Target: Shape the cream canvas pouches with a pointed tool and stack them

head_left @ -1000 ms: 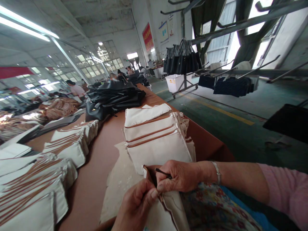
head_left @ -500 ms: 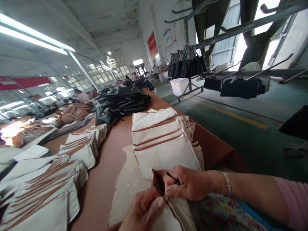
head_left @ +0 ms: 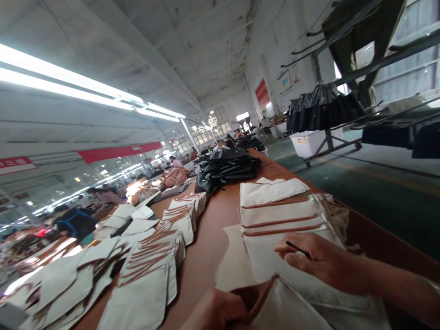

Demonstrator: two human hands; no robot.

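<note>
Your right hand (head_left: pixel 319 259) has left the cream pouch (head_left: pixel 285 307) for the stack (head_left: pixel 275 192) at 1 o'clock, fingers closed round a thin dark tool (head_left: pixel 298 249). Your left (head_left: pixel 220 308) grips the pouch, low near 6 o'clock. Its edge work looks paused or done; what remains is unclear. Its corner points to 12; the cut-off view hides its long axis.

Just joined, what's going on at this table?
A person's left hand grips a cream piece with brown lining. The right hand, apart from it, holds a thin dark tool over a cream stack. More cream pieces lie left; black material is heaped farther along.
</note>
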